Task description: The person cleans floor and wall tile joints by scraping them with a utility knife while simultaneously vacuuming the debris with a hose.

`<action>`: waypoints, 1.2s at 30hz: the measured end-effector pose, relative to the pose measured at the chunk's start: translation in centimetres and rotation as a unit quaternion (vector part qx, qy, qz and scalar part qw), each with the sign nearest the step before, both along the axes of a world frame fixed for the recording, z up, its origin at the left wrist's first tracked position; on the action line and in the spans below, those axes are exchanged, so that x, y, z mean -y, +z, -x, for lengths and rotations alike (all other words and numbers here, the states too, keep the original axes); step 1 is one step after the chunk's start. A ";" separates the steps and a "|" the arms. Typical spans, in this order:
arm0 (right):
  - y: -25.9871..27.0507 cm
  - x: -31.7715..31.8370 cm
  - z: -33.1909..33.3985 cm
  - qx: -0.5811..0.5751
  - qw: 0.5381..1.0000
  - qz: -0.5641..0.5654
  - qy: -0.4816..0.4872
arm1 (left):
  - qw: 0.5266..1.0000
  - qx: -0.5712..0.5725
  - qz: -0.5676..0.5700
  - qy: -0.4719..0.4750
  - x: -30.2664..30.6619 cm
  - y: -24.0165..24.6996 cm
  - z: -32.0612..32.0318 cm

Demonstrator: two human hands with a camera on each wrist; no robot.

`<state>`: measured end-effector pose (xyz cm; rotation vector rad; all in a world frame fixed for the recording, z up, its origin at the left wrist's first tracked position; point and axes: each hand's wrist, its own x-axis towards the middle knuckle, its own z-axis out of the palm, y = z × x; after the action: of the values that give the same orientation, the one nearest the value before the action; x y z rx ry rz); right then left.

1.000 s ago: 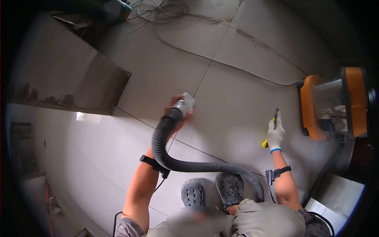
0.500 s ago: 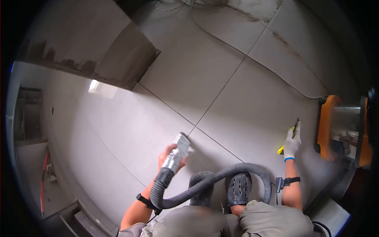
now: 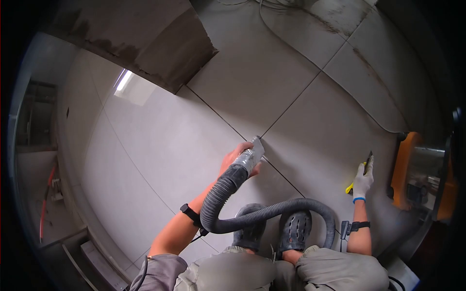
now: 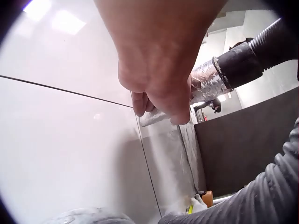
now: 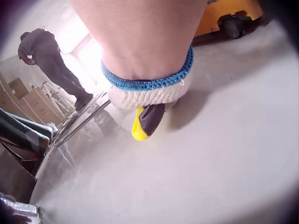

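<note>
My bare left hand (image 3: pixel 234 158) grips the silver-taped nozzle (image 3: pixel 252 155) of a vacuum hose, its tip right at the crossing of the floor tile joints. From the nozzle the grey ribbed hose (image 3: pixel 218 198) bends back and loops over my shoes. To the right, my right hand (image 3: pixel 362 182), in a white knit glove with a blue cuff, holds a yellow-and-black utility knife (image 3: pixel 349 188) whose dark tip points forward, low over the tile. In the right wrist view the knife's rounded butt (image 5: pixel 138 131) sticks out below the glove; the rest is hidden by the hand.
An orange vacuum cleaner (image 3: pixel 407 157) stands at the right, with a cable (image 3: pixel 357 99) trailing across the tiles. A dusty grey slab-like block (image 3: pixel 160 48) juts in at upper left. Another person (image 5: pixel 49 60) bends over near cardboard boxes (image 5: pixel 39 105) in the right wrist view.
The left hand first drew the nozzle back along the joint toward me, then moved it forward again to the joint crossing. The right hand keeps its hold on the knife; the head view has shifted.
</note>
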<state>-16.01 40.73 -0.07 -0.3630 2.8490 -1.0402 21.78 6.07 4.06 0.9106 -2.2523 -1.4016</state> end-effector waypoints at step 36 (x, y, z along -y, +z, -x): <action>3.9 21.2 -14.9 0.072 0.834 -0.065 0.544 | 0.940 -0.046 -0.008 0.338 -0.8 1.0 -10.5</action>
<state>-1.14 19.50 3.85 -1.5385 1.9446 -0.5535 32.24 6.87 5.10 1.4124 -1.6116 -1.1040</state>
